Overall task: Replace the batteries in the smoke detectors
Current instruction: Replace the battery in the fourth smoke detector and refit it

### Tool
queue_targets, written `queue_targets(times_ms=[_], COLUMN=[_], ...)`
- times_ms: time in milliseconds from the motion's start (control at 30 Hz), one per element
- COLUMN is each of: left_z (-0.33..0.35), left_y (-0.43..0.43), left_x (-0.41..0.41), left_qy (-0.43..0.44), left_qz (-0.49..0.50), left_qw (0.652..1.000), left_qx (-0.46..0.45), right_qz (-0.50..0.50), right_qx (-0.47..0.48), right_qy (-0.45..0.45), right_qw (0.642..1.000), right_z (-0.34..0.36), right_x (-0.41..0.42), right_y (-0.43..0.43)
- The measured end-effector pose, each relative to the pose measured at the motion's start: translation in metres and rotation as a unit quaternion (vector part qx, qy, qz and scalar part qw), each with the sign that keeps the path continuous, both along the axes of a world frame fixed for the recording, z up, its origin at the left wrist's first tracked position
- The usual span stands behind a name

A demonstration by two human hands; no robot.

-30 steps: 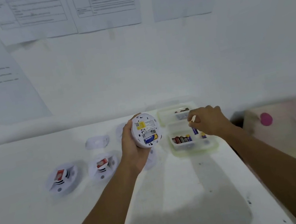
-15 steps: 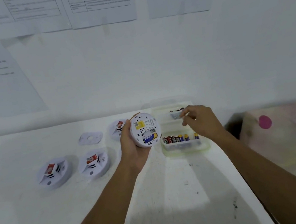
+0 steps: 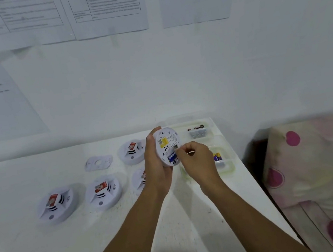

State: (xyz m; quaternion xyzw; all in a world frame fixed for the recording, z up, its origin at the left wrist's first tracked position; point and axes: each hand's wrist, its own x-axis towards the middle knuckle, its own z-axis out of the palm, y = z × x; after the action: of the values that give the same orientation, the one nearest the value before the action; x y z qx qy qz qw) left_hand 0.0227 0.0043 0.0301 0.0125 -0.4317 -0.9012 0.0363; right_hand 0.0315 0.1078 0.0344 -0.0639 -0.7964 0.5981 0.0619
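Note:
My left hand (image 3: 156, 162) grips a round white smoke detector (image 3: 167, 142) upright above the table, its back side with a yellow label turned toward my right hand. A blue battery (image 3: 171, 158) sits in its open bay. My right hand (image 3: 198, 161) is at that bay, its fingertips pinching a small battery that is mostly hidden by the fingers. Two clear battery trays stand behind the hands: the far tray (image 3: 209, 126) and the near tray (image 3: 230, 169), which holds a purple and yellow battery (image 3: 217, 157).
Other white detectors lie face up on the white table: one at the left (image 3: 55, 205), one beside it (image 3: 104, 192), one further back (image 3: 132, 150), one half hidden by my left wrist (image 3: 140, 179). A loose mounting plate (image 3: 99, 163) lies nearby. A dotted pillow (image 3: 309, 164) is beyond the table's right edge.
My right hand has left the battery trays and come left to the detector's battery bay with its fingers pinched. My left hand keeps holding the detector, now turned more sideways.

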Motion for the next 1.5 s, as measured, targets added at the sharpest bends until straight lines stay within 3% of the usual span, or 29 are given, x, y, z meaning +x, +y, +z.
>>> queue_targets(times_ms=[333,433,500,567,633,733,833,967,1067,1500], left_z=[0.001,0.001,0.000,-0.001,-0.001,-0.002,-0.004,-0.006,-0.009,-0.010], left_y=[-0.002,-0.007,-0.009,-0.010,-0.009,-0.008,-0.013,-0.022,-0.028,-0.053], left_x=[-0.010,-0.014,-0.017,-0.019,-0.022,-0.025,-0.031,-0.045,-0.058,-0.079], left_qy=[-0.002,0.002,0.006,0.003,-0.001,-0.005,-0.005,-0.011,-0.020,-0.021], left_qz=[-0.036,-0.030,-0.039,-0.046,-0.052,-0.053,-0.053,-0.051,-0.048,-0.037], left_qw=[0.999,0.999,0.999,0.999,0.999,0.999,0.999,0.999,0.999,0.998], left_qx=[0.011,0.015,0.020,0.019,0.015,0.006,0.004,0.000,0.004,0.036], right_qz=[-0.004,0.029,0.080,0.135,0.163,0.175,0.162,0.117,0.152,0.168], right_qx=[-0.062,0.138,0.350,0.493,0.560,0.588,0.589,0.511,0.445,0.521], right_qy=[0.092,0.099,0.048,-0.003,-0.005,0.019,0.050,0.118,0.101,-0.032], right_qw=[0.994,0.985,0.932,0.859,0.812,0.789,0.790,0.843,0.877,0.836], right_z=[0.006,0.012,0.010,0.004,-0.002,-0.006,-0.001,0.016,0.023,-0.004], right_x=[-0.014,-0.039,-0.055,-0.065,-0.071,-0.077,-0.085,-0.118,-0.150,-0.211], right_y=[0.030,0.076,0.097,0.102,0.101,0.099,0.102,0.101,0.092,0.039])
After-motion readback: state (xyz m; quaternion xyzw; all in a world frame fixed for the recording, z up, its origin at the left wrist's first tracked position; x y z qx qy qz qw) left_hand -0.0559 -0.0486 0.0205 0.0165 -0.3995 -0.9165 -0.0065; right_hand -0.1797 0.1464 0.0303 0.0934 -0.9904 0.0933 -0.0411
